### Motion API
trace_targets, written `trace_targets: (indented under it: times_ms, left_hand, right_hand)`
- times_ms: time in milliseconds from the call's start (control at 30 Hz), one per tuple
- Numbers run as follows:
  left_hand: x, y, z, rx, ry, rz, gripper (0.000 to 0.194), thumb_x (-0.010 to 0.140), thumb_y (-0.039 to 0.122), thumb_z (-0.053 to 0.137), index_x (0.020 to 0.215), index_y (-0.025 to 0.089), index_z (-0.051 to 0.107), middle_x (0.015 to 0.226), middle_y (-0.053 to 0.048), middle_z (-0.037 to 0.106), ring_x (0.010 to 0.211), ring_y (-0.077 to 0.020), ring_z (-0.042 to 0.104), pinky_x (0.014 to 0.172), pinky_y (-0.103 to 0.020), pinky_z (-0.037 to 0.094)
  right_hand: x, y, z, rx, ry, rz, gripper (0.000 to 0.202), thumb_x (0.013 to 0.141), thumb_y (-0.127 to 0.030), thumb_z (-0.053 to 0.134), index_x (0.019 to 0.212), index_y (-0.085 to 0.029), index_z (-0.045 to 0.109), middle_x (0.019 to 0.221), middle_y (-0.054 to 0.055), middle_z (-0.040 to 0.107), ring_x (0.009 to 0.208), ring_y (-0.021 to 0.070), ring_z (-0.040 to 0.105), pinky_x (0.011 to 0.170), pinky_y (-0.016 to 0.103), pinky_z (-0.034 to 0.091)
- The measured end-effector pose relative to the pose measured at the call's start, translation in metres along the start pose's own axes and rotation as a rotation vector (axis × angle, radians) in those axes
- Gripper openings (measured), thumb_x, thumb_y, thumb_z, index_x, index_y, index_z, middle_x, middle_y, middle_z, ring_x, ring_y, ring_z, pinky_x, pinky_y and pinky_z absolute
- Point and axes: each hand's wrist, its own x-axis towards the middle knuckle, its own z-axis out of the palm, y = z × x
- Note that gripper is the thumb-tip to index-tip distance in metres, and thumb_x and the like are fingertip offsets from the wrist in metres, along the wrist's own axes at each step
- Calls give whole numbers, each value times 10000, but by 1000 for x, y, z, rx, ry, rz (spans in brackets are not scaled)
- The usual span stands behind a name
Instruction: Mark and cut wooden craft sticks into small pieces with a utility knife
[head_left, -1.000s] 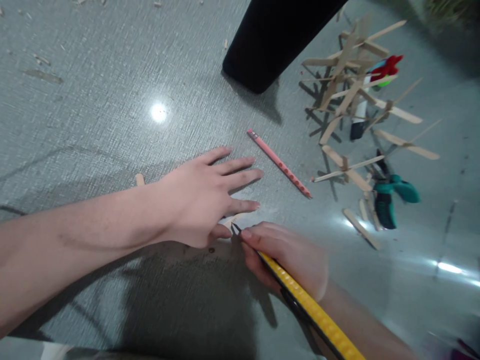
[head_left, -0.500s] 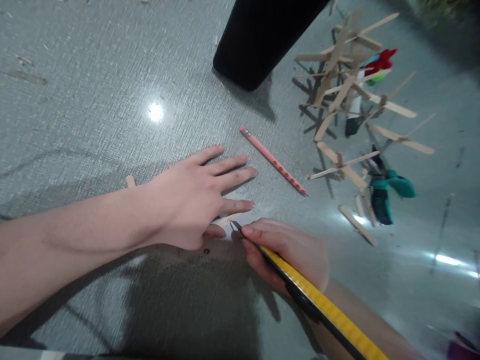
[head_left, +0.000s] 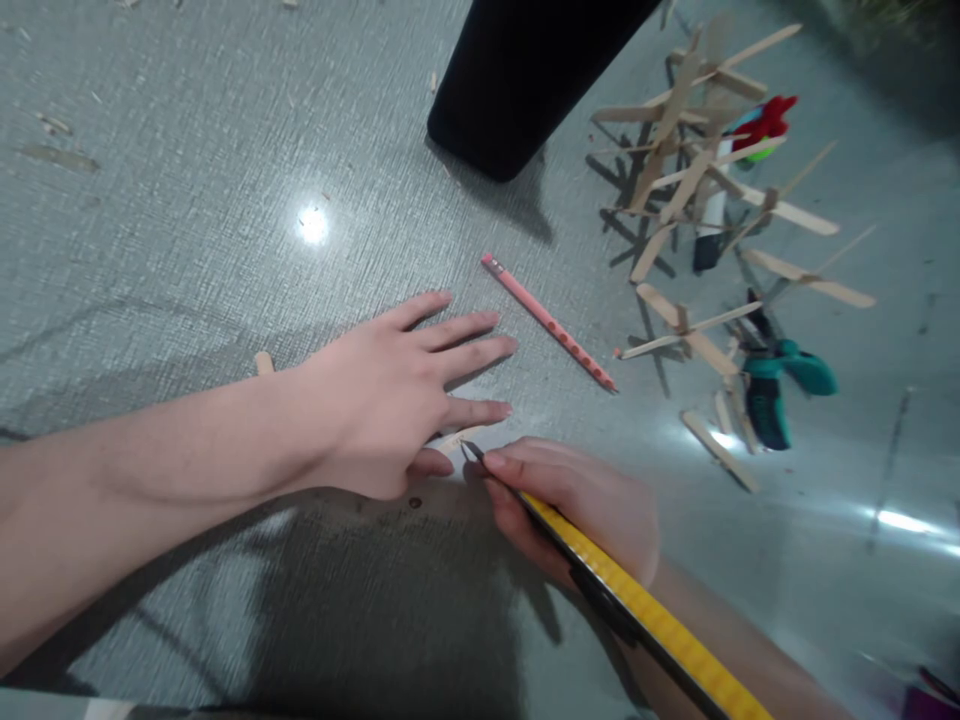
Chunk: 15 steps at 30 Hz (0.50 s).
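Observation:
My left hand (head_left: pixel 405 385) lies flat on the table with its fingers spread. A small wooden craft stick (head_left: pixel 454 439) shows between its thumb and index finger, mostly hidden by the hand. My right hand (head_left: pixel 592 500) is closed around a yellow utility knife (head_left: pixel 645 604). The blade tip points left and is at the visible part of the stick; I cannot tell how deep it touches. Just beyond my left fingertips is a pink pencil (head_left: pixel 551 325).
Craft-stick assemblies (head_left: pixel 682 180) stand at the upper right, with teal-handled pliers (head_left: pixel 769 400) and loose sticks (head_left: pixel 720 450) nearer. A black tapered object (head_left: pixel 517 90) reaches in from the top. Wood scraps (head_left: pixel 60 157) lie at the upper left of the grey table (head_left: pixel 187 220).

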Motion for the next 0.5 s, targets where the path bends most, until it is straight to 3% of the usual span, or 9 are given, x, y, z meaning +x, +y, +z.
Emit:
trace_targets:
  times_ms: [300,500]
  left_hand:
    - [0,3,-3,-5,-20,-13,590,871,515,619,1426,323,558,1630,-105,346,1540,-331,259,1243,-583,172]
    - [1,2,-5,-2,-45,-16,595,866,517,624,1426,326,557,1631,-88,347,1538,-334,263,1243,-583,171]
  right_hand:
    - [4,-1,1,52,-27,-10,259,985,-59,436,879,-280,521,481,-83,548,493,155,615,582,302,561]
    - [2,0,0,5,-11,8,231,985,-93,456,894,-285,546,579,-52,633,557,163,658,576,309,563]
